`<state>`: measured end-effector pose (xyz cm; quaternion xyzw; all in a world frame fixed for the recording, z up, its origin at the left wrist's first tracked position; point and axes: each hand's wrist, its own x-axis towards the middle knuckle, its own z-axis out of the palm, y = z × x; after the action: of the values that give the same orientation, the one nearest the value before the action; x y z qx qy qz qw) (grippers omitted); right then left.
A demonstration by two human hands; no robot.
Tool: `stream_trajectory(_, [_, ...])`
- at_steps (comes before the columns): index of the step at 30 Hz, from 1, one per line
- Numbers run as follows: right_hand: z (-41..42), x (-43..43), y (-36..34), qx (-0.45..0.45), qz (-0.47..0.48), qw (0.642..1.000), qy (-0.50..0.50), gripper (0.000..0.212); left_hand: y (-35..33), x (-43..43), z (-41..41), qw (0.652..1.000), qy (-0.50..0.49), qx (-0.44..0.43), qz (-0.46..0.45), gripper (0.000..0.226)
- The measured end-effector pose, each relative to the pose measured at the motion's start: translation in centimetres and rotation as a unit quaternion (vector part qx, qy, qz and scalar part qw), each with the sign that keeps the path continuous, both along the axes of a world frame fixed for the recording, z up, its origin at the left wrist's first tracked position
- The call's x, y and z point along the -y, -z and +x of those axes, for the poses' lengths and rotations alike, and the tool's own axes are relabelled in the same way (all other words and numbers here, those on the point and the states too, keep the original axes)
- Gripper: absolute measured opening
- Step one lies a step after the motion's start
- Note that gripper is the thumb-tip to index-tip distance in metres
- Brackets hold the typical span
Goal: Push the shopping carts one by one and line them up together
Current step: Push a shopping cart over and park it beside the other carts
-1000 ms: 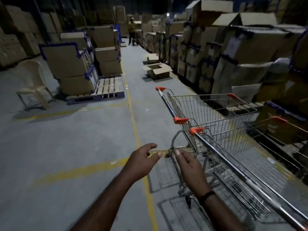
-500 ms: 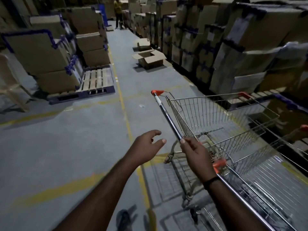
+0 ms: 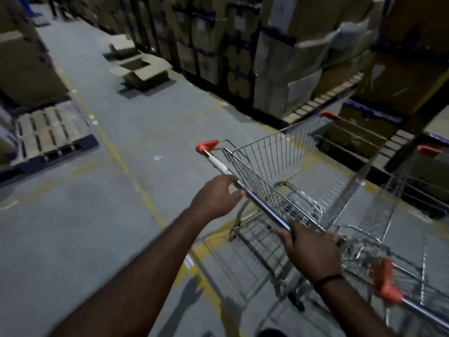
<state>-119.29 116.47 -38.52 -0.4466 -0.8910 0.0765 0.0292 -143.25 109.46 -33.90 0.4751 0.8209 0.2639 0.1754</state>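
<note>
A wire shopping cart (image 3: 274, 166) with orange handle caps stands in front of me on the grey floor. My left hand (image 3: 216, 198) touches its metal handle bar (image 3: 257, 203) with fingers curling around it. My right hand (image 3: 308, 249) is closed on the same bar further to the right. A second cart (image 3: 388, 288), with an orange handle end, sits at the lower right close to the first. Part of a further cart (image 3: 427, 152) shows at the far right by the boxes.
Stacked cardboard boxes (image 3: 279, 57) line the right side of the aisle. An open box (image 3: 141, 69) lies on the floor ahead. A wooden pallet (image 3: 51, 132) with boxes stands at the left. Yellow lines (image 3: 126, 166) cross the floor.
Both hands have moved forward onto the cart's handle bar. The right hand has closed on it and the left now touches it. The view has swung right and down.
</note>
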Motion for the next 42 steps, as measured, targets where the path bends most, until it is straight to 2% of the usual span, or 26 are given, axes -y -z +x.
stream_trajectory(3, [-0.3,0.3,-0.5,0.02,0.011,1.0,0.018,0.043,1.5,-3.3,-2.2,0.995,0.071,-0.063,-0.008,0.052])
stream_trajectory(6, [-0.9,-0.4,0.2,0.032,0.02,0.998,0.051,0.047,3.2,-7.0,-4.5,0.971,0.151,-0.165,-0.088,0.066])
stream_trajectory(9, [-1.2,-1.9,1.1,0.031,0.051,0.995,0.083,0.07,4.4,-9.8,-6.8,0.949,0.195,-0.196,-0.149,0.082])
stream_trajectory(11, [-1.6,-3.6,1.4,0.041,0.051,0.993,0.097,0.084,4.5,-11.5,-8.1,0.946,0.205,-0.205,-0.143,0.087])
stream_trajectory(15, [-2.4,-7.7,1.7,0.085,0.044,0.99,0.107,0.094,4.1,-14.9,-11.1,0.942,0.198,-0.244,-0.122,0.083])
stream_trajectory(17, [-3.0,-9.5,1.5,0.087,0.031,0.99,0.108,0.095,4.0,-16.7,-12.6,0.94,0.199,-0.249,-0.123,0.08])
stream_trajectory(22, [-5.5,-13.2,0.2,0.12,-0.054,0.983,0.126,0.074,3.9,-20.5,-13.1,0.928,0.234,-0.263,-0.124,0.064])
stream_trajectory(26, [-9.3,-13.5,-0.3,0.023,-0.107,0.982,0.152,0.062,4.7,-20.8,-12.8,0.927,0.27,-0.247,-0.083,0.067])
stream_trajectory(30, [-12.0,-13.0,0.6,0.045,-0.035,0.978,0.201,0.08,5.2,-20.2,-13.5,0.918,0.302,-0.247,-0.072,0.06])
stream_trajectory(33, [-12.2,-12.0,0.7,0.056,-0.043,0.976,0.207,0.102,4.7,-19.6,-14.5,0.909,0.33,-0.233,-0.099,0.067])
stream_trajectory(36, [-12.7,-10.6,0.2,0.081,-0.055,0.972,0.213,0.112,4.4,-18.5,-15.3,0.902,0.351,-0.222,-0.116,0.073])
stream_trajectory(38, [-13.4,-9.5,0.1,0.081,-0.066,0.971,0.217,0.114,4.3,-17.7,-16.0,0.895,0.369,-0.216,-0.124,0.073])
stream_trajectory(42, [-14.8,-7.1,-0.1,0.081,-0.079,0.967,0.229,0.1,3.7,-16.4,-17.3,0.882,0.394,-0.214,-0.146,0.071])
